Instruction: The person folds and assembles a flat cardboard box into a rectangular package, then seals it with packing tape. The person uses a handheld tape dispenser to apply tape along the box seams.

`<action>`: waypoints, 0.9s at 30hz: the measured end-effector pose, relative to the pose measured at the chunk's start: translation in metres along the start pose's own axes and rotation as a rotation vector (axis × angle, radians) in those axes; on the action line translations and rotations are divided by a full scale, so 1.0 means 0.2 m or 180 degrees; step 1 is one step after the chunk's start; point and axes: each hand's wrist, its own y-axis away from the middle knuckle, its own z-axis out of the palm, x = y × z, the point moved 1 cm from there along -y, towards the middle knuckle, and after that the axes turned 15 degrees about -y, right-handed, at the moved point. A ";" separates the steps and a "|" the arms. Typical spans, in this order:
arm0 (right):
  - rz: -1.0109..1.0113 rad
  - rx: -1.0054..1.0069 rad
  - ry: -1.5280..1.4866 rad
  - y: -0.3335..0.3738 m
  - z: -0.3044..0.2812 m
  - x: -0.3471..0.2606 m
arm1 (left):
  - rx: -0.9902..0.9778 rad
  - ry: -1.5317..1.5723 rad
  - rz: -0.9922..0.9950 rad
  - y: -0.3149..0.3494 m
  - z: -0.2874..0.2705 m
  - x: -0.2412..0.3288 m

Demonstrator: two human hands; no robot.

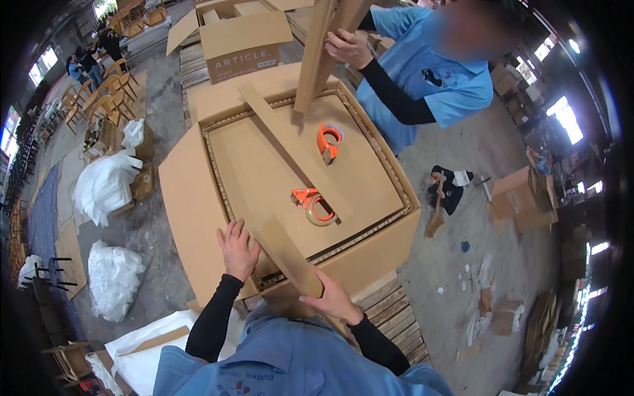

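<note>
A big open cardboard box (pixel 188 231) stands in front of me, with a flat cardboard sheet (pixel 257 171) inside its rim. My right hand (pixel 328 297) grips the near end of a cardboard strip (pixel 284 254), which slants across the box's near edge. Just left of that strip, my left hand (pixel 238 251) rests on the near left rim with its fingers apart, holding nothing. Two orange tape dispensers lie on the sheet, one dispenser (pixel 313 206) near the middle and another dispenser (pixel 329 143) farther back. A loose long cardboard strip (pixel 284 142) crosses the sheet between them.
Across the box, a co-worker (pixel 422 72) in a blue shirt holds upright cardboard strips (pixel 317 59). Another open carton (pixel 244 49) stands behind. White wrapping bundles (pixel 109 185) lie left, near wooden chairs (pixel 109 102). At right are a brush (pixel 436 214) and cartons (pixel 522 198). Slatted wood (pixel 396 317) shows below.
</note>
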 end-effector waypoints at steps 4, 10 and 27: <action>0.0035 0.0059 0.0131 -0.03 0.01 0.00 | 0.0008 0.0021 -0.0003 -0.02 0.00 0.00; 0.0179 -0.0043 0.0048 -0.06 0.01 -0.09 | 0.0078 0.0015 0.0024 -0.03 0.01 0.00; 0.0247 -0.0171 0.0111 -0.08 0.03 -0.08 | -0.0057 -0.0003 0.0022 -0.03 0.03 -0.03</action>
